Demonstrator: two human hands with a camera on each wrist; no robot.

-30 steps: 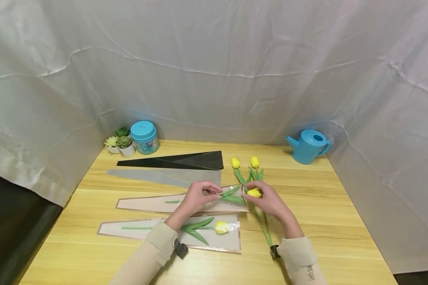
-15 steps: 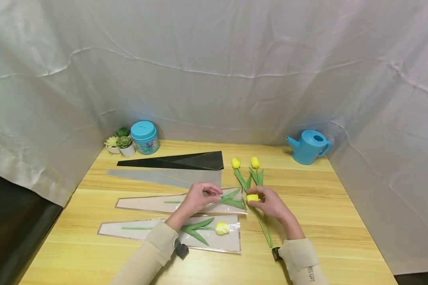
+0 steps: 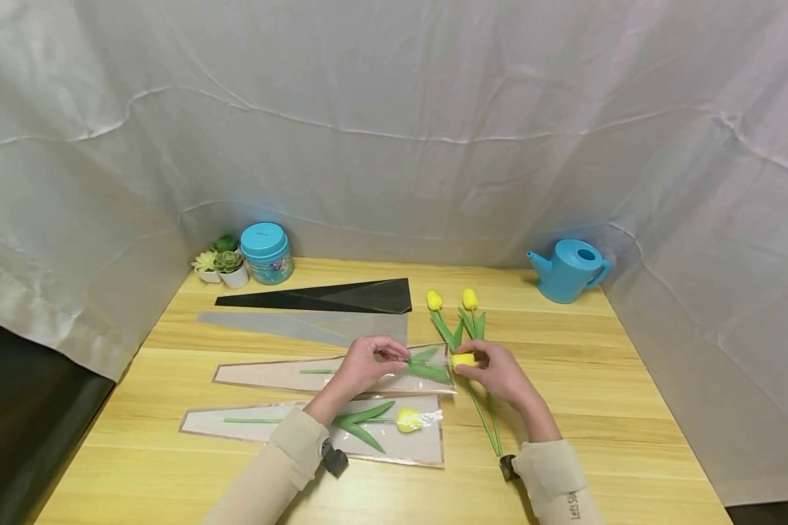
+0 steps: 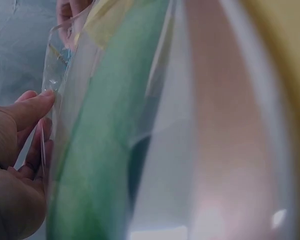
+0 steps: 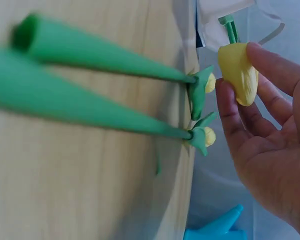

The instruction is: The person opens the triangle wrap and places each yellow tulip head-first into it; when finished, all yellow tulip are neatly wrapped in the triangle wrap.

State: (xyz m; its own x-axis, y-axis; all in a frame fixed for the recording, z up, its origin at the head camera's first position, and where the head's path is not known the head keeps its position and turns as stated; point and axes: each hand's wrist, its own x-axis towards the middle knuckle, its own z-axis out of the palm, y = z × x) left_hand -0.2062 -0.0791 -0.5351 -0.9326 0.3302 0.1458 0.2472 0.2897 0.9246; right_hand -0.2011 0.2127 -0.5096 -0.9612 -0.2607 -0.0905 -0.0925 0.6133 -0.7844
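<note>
A clear flower sleeve [image 3: 315, 375] with a pink edge lies on the wooden table [image 3: 597, 379], and a yellow tulip [image 3: 463, 359] is partly inside it, stem and leaves in, bloom at the mouth. My left hand [image 3: 376, 359] pinches the sleeve's open edge [image 4: 52, 75] between thumb and fingers. My right hand [image 3: 492, 372] pinches the yellow bloom [image 5: 237, 72] at the sleeve's mouth. In the left wrist view the green stem [image 4: 100, 150] shows through the plastic.
A second sleeve [image 3: 256, 423] with a tulip inside lies nearer me. Two loose yellow tulips [image 3: 453, 313] lie right of the sleeves, under my right hand. A grey sleeve [image 3: 282, 324] and a black one [image 3: 341, 295] lie farther back. Blue jar [image 3: 265, 251], small succulents [image 3: 219, 262], blue watering can [image 3: 568, 268].
My right hand has slid the yellow bloom slightly leftward, toward the sleeve's mouth. The left hand has stayed at the sleeve's edge.
</note>
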